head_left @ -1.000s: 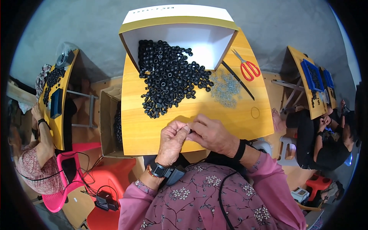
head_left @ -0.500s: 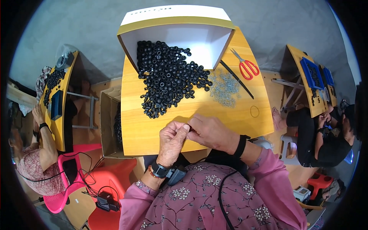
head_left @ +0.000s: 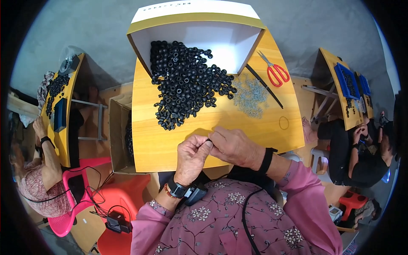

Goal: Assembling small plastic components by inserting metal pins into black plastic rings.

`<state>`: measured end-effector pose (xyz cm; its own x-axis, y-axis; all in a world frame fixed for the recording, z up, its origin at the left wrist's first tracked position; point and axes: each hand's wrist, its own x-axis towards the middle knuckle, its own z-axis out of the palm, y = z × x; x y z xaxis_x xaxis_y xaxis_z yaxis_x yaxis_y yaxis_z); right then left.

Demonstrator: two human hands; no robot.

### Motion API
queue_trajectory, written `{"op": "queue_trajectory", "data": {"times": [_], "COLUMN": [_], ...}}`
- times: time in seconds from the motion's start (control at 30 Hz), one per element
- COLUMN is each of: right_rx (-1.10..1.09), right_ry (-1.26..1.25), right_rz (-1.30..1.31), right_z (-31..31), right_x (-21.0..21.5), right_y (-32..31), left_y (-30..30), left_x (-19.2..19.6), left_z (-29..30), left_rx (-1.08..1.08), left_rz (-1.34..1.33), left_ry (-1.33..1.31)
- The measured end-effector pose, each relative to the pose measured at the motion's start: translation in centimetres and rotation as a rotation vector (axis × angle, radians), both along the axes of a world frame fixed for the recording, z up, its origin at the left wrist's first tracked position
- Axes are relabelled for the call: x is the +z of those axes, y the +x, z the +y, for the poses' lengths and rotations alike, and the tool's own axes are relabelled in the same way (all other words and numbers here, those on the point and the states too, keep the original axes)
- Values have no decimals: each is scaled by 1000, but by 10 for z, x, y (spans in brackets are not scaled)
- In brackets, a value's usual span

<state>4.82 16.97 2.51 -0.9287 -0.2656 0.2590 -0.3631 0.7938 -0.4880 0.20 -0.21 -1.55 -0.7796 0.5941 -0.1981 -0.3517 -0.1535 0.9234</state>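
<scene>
Room: grey concrete floor, with several yellow wooden work desks; other people sit at the desks to either side.
Desk: yellow wooden desk [head_left: 170,148] in front of the person, with an open white cardboard box [head_left: 199,29] standing at its far edge.
Black parts: a heap of small black rubber rings [head_left: 187,85] spills out of the box onto the middle of the desk.
Metal parts: a loose scatter of small silvery metal pieces [head_left: 250,95] lies just right of the heap.
Tools: red-handled scissors [head_left: 276,72] and a thin black rod [head_left: 263,85] lie near the far right corner; a rubber band [head_left: 284,123] lies alone further down.
Left hand: left hand [head_left: 191,157], fingers curled, pinches a small black piece at the near edge of the desk.
Right hand: right hand [head_left: 233,146], touching the left, fingertips pressed onto the same small black piece [head_left: 209,140].
Step in hand: probably fitting or checking one ring between the fingertips; the piece is too small to tell more.
Next move: judged from the layout, a steady pinch, then a reach to the heap.
Beside desk: an open brown carton [head_left: 121,131] stands on the floor to the left.
</scene>
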Motion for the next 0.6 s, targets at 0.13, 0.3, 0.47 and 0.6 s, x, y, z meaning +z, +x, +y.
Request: {"op": "queue_trajectory", "data": {"times": [0.13,0.3,0.47,0.6], "right_rx": [38,14,-123,-126], "right_ry": [41,116,-63,-101], "right_rz": [39,50,-59,-106], "right_z": [0,0,-3,16], "right_x": [-4,3,12,7], "right_y": [-2,-2,8,34], "left_y": [0,-4,-3,1], "left_x": [-2,1,1,7], "left_z": [0,3,2,-3], "left_rx": [25,14,108,170], "left_rz": [11,-33,-181,-199], "left_ry": [-33,10,188,268]}}
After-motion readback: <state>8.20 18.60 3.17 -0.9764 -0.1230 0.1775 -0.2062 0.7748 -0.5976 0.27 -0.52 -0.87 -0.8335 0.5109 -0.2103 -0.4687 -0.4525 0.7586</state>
